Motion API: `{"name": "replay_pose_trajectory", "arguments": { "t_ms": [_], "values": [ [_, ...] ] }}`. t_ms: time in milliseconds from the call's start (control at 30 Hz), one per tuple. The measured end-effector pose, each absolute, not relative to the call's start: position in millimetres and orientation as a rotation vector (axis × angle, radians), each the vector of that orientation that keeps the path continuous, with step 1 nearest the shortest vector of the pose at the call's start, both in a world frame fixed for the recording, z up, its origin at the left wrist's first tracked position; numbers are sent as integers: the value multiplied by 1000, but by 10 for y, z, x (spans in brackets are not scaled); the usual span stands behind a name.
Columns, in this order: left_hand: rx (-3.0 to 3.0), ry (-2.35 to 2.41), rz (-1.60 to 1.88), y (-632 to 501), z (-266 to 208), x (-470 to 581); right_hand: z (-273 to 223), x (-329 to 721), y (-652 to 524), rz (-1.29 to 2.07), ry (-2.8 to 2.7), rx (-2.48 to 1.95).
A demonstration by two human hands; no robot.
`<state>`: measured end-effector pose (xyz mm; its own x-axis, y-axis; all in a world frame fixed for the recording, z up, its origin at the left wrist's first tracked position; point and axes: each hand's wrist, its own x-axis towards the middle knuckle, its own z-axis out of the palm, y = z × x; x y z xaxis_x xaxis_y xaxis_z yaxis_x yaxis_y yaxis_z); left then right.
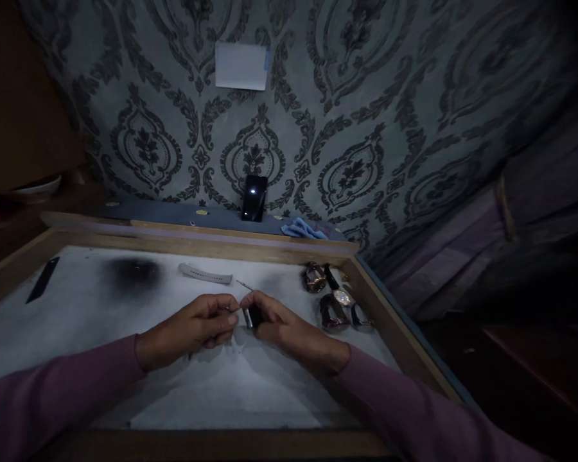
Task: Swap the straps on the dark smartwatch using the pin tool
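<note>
From the head camera, your left hand (192, 327) and right hand (282, 327) meet at the middle of the white-lined worktop (77, 321), both resting on it. Your right hand's grip is pinched narrow around a small dark watch piece (251, 316) with a pale metal end, held between thumb and fingertips. Your left hand's grip is closed on a thin tool, mostly hidden, its fingertips just beside that piece. A thin metal pin (244, 284) lies just beyond your hands, and a pale watch strap (205, 274) lies beyond it to the left. 3 wristwatches (334, 301) sit near the right rim. A dark strap (42, 280) lies far left. A phone (253, 198) leans against the patterned wall.
</note>
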<state>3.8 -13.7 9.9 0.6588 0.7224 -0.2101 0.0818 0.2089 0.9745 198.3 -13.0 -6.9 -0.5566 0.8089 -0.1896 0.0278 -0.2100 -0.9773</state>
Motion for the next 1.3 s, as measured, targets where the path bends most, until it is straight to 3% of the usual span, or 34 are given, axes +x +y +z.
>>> {"name": "replay_pose_trajectory", "arguments": {
  "t_ms": [233,1300],
  "values": [
    [1363,797,510,-123,119,38,-88,1882,-82,2020,-955,-874],
    [1446,801,464,-110,51,51,-180,1788,-168,1722,-1217,-958]
  ]
}}
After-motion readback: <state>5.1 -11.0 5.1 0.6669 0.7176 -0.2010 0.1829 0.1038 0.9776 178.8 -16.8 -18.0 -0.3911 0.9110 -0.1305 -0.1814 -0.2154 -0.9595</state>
